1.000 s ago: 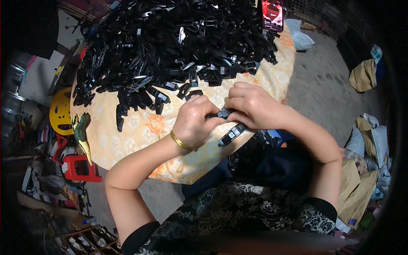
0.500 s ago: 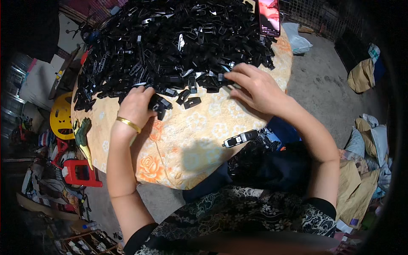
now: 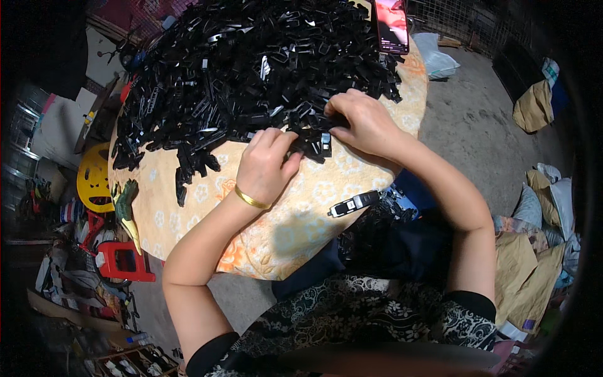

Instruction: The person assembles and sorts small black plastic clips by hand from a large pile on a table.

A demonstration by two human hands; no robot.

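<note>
Nr the R part of the near edge of the surface (image 3: pixel 314 191): a lone black-and-silver part (image 3: pixel 353 204), apart from both hands. Beyond, L hand (image 3: pixel 269 160), fingers curled narrow at the near fringe of the pile of black parts (image 3: pixel 245 75); R hand (image 3: pixel 361 122), thumb-to-finger gap narrow, same fringe, nearer the R edge. Firm hold, either hand: can't tell. Step (prob.): picking pcs from pile. Next move likely needs a fine pinch, freeing pcs w/o dragging neighbours.

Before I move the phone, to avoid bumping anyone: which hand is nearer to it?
The right hand: it is below and slightly left of the phone in the picture; the left hand is farther down and left.
</note>
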